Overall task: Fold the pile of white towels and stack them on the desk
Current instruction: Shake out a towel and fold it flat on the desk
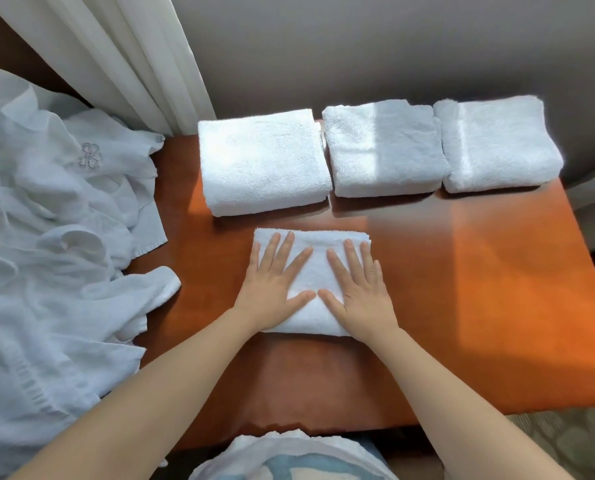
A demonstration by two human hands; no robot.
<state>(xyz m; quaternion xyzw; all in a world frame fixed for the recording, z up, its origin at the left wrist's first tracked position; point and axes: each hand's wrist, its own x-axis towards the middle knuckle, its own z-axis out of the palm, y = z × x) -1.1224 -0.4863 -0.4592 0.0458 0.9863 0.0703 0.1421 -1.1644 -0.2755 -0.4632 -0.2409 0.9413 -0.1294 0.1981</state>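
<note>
Surface (479, 278): orange-brown wooden desk top, sunlit on its right part, set against a grey wall (358, 39).
Small folded towel (318, 271): white and rectangular, lying flat at the middle of the surface, just near of the far row. Layered edges show at its far right corner.
Left hand (272, 289): palm down on the left half of the small folded towel, pressing it.
Right hand (360, 292): palm down on the right half, its thumb tip almost meeting the other thumb.
Fingers (285, 249): straight and spread wide on both hands, flat on the cloth, curled round nothing.
Far row: three thicker white folded towels side by side along the far edge.
Left folded towel (261, 161): close beside the middle one.
Middle folded towel (382, 150): partly in shadow.
Right folded towel (500, 143): touching the middle one, at the far right corner.
Unfolded pile (46, 237): crumpled white towels at the left, spilling over the left edge of the surface.
Emblem (90, 155): grey embroidery on one towel of the pile.
Curtain (133, 46): pale and pleated, far left.
Carpet (566, 441): patterned, near right, below the surface.
</note>
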